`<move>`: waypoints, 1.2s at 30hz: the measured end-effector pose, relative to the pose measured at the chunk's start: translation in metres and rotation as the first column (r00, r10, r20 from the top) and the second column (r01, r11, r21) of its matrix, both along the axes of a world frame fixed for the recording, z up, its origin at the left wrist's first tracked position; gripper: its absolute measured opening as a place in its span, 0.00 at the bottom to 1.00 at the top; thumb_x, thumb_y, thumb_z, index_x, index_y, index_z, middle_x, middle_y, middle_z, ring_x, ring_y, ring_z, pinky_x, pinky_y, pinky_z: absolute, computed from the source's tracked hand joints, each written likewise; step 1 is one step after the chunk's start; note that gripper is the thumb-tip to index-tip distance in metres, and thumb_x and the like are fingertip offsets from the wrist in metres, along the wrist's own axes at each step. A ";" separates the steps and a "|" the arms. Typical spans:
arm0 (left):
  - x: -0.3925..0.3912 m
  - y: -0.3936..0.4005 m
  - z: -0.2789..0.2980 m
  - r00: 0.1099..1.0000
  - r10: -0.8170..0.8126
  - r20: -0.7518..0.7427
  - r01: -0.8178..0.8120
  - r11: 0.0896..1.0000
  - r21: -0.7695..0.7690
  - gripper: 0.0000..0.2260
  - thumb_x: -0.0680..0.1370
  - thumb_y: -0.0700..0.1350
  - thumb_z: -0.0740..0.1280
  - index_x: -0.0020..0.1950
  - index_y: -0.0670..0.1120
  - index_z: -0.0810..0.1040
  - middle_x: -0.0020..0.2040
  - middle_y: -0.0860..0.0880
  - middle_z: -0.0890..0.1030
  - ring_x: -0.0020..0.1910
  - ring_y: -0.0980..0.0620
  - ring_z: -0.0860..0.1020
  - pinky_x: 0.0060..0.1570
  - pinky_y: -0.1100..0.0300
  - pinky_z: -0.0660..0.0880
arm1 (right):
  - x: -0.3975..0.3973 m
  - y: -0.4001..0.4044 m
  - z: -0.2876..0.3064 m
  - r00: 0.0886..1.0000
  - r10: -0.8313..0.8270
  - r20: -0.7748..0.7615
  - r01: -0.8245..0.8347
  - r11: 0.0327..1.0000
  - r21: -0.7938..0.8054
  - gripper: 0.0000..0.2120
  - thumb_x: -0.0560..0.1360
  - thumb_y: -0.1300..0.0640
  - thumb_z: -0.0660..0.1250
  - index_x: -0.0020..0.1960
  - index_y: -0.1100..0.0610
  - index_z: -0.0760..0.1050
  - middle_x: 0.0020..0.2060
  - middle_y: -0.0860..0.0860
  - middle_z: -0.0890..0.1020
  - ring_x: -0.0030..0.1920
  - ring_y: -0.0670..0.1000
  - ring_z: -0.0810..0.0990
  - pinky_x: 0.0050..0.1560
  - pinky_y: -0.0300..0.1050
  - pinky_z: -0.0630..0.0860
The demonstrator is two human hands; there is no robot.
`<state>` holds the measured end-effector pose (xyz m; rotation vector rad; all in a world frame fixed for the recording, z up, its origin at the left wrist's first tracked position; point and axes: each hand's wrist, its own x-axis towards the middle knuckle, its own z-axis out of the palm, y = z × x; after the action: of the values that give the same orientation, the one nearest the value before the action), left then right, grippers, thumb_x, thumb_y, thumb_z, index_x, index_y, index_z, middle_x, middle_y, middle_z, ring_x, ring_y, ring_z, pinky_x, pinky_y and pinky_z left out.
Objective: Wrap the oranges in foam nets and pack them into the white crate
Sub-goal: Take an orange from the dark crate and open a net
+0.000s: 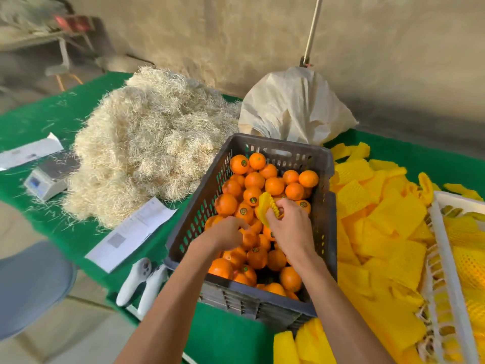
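Left hand [227, 234]: curled over an orange [248, 238] low in the dark grey crate [265, 302]. Right hand [287, 224], just beyond: pinching a yellow foam net [265, 206], open end apparently leftward, toward that orange. White crate [443, 248]: far right, nearer the right hand.

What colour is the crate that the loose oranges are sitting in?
Dark grey: the crate holding the oranges shows best in the head view.
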<state>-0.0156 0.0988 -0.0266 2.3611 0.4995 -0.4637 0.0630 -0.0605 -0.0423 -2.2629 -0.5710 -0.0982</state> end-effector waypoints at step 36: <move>-0.003 -0.039 0.026 0.907 0.404 0.115 0.024 0.221 -0.975 0.42 0.62 0.55 0.86 0.71 0.41 0.76 0.69 0.39 0.80 0.70 0.39 0.77 0.69 0.46 0.76 | -0.011 -0.034 0.022 0.999 -0.028 0.027 0.029 0.999 -0.029 0.12 0.77 0.57 0.71 0.60 0.54 0.78 0.54 0.53 0.82 0.55 0.56 0.80 0.48 0.50 0.77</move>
<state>-0.0186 0.0595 -0.0002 1.0300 0.1911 -0.1088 0.0521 -0.0946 -0.0198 -2.3015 -0.5572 -0.1356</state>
